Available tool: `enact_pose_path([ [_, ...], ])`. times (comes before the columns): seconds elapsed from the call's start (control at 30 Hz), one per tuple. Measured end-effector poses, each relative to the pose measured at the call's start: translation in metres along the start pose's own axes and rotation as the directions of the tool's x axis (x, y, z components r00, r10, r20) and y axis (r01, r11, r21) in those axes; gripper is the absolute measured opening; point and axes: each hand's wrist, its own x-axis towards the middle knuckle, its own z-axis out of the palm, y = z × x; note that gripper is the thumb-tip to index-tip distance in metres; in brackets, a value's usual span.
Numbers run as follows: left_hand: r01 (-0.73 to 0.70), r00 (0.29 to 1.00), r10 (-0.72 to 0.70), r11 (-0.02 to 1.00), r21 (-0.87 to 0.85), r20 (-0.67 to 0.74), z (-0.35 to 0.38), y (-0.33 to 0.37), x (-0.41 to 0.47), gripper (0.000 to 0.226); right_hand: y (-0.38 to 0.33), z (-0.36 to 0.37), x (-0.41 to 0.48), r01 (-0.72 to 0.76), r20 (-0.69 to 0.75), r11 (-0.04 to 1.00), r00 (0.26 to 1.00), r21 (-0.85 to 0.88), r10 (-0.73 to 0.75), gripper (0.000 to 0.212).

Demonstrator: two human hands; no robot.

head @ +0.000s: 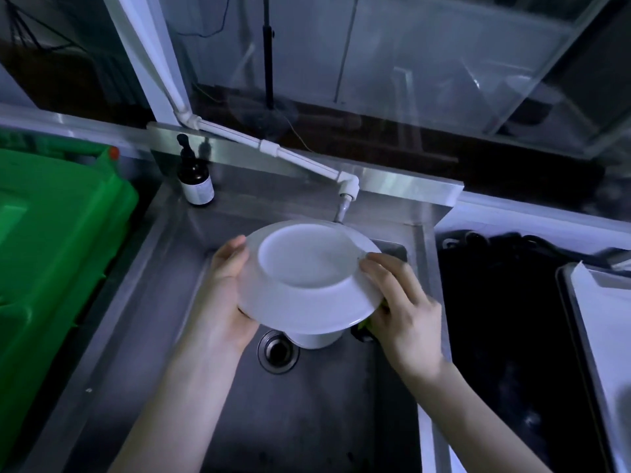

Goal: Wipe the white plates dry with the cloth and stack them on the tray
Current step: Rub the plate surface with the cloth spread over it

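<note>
Head view: plate (309, 274) held upside down over the sink (191, 336), left hand (223, 285) clasping its left rim, right hand (397, 298) closed on the right rim with a green cloth (364, 325) bunched beneath. Probably mid-wipe on the underside. Next: finish drying, then carry right to the tray (580, 336), well apart. Another white dish (314, 339) below near the drain (277, 351); tap (343, 209) just behind the rim, open room toward the body.

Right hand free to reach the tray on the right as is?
Probably not yet: the right hand grips the plate rim with a green cloth. The path to the tray itself looks unobstructed.
</note>
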Motion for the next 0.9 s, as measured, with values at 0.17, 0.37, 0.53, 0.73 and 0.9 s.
enact_pose_path([
  [0.17, 0.163, 0.984, -0.163, 0.987, 0.014, 0.074, 0.014, 0.011, 0.000, 0.016, 0.000, -0.005, 0.014, -0.056, -0.030, 0.998, 0.998, 0.023, 0.057, 0.028],
  [0.37, 0.035, 0.975, -0.103, 0.947, 0.320, 0.199, 0.010, 0.020, 0.005, 0.042, -0.001, -0.013, 0.017, -0.282, -0.059, 0.952, 0.955, 0.117, 0.290, 0.008],
  [0.53, -0.385, 0.923, 0.260, 0.630, 0.674, 0.285, -0.002, 0.011, 0.006, 0.029, -0.003, -0.025, 0.007, -0.502, -0.005, 0.835, 0.857, 0.226, 0.516, 0.027],
  [0.73, -0.532, 0.844, 0.377, 0.503, 0.681, 0.381, -0.003, -0.007, -0.018, 0.025, 0.010, -0.055, -0.015, -0.671, 0.143, 0.629, 0.720, 0.392, 0.679, 0.042],
  [0.9, -0.506, 0.861, 0.371, 0.559, 0.657, 0.347, 0.035, -0.037, -0.050, 0.031, 0.032, -0.108, -0.041, -0.658, 0.201, 0.511, 0.700, 0.553, 0.685, 0.023],
])
